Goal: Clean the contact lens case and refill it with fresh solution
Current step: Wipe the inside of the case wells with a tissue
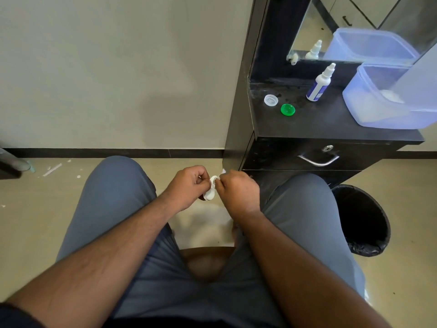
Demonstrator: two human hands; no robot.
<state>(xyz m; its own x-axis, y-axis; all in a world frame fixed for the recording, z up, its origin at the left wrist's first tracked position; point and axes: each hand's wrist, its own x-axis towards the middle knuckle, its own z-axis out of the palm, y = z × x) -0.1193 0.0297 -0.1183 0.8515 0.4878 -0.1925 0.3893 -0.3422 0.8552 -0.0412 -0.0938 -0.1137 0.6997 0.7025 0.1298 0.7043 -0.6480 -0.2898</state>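
A white contact lens case (210,191) hangs between my knees, above the floor. My left hand (188,185) grips its left side. My right hand (238,191) pinches its upper well, with a scrap of white tissue (223,171) poking out above the fingers. Both caps are off: a clear white cap (271,100) and a green cap (287,109) lie on the black dresser top (331,124). A white solution bottle (319,85) with a blue label stands upright behind them.
A translucent blue plastic tub (378,110) sits at the dresser's right, below a mirror (354,27). The drawer with a metal handle (318,160) faces my right knee. A black bin (361,218) stands on the floor to my right. Bits of debris (52,169) lie by the wall.
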